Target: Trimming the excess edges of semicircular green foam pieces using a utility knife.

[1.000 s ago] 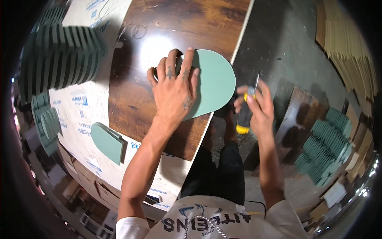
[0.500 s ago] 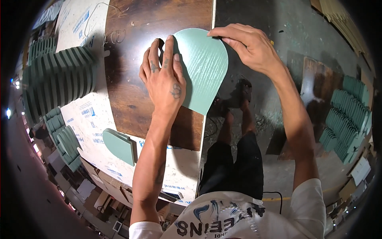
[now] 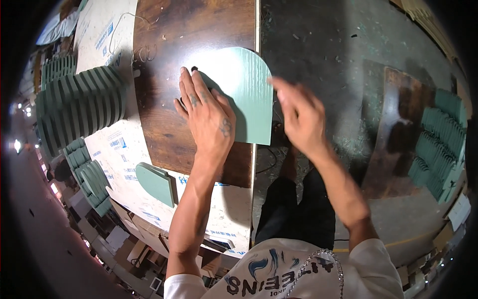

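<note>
A pale green board point(image 3: 253, 107) with one rounded end lies flat on a dark brown wooden board point(image 3: 162, 94), its right side reaching past the table's edge. My left hand point(image 3: 211, 119) rests on the board's left part, fingers stretched out. A small dark spot, which I cannot identify, shows by its fingertips. My right hand point(image 3: 301, 114) is at the board's upper right edge, index finger pointed at it and the other fingers curled. Motion blurs this hand, and whatever it pinches is too small to make out.
Thin green panels point(image 3: 82, 104) stand in a row at the left of the table. Two or so small rounded green pieces point(image 3: 155, 184) lie near my left forearm. More green panels point(image 3: 440, 144) are stacked on the floor at right, beside a brown board point(image 3: 393, 134). Scraps litter the floor.
The green board has turned, so its straight right side now runs along the table edge. My right hand has moved down from the rounded top along the right edge. My left hand has shifted slightly down.
</note>
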Demonstrator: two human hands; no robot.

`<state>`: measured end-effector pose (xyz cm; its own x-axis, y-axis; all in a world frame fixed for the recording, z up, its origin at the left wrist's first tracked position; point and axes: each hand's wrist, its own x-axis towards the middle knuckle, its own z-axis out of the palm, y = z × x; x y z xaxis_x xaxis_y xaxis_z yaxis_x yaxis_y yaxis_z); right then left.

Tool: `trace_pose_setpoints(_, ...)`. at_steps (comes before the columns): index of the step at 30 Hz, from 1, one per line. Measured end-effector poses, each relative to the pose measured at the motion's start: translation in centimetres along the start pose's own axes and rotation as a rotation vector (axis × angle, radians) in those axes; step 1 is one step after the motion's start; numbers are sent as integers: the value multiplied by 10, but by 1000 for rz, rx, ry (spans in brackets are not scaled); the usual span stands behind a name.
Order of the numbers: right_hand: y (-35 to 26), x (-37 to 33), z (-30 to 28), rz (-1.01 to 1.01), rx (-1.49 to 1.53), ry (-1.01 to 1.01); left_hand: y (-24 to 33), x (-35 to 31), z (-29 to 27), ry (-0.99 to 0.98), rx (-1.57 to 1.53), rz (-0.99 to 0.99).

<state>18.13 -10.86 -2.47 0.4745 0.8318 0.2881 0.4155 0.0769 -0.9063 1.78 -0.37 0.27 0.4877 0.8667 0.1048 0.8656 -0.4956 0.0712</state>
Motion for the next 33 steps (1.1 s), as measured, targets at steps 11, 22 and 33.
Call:
trace_pose_setpoints(11,24,27,-17,-233,-36,-197,-8,7,-2,-16,-266,187)
trace_pose_setpoints(22,1,-42,-35,-176,-20,-216,-2,9,3,44,-261,211)
trace_pose_setpoints(33,-28,-103,-19,-113,-29,-351,-13,7,3,65,-211,210)
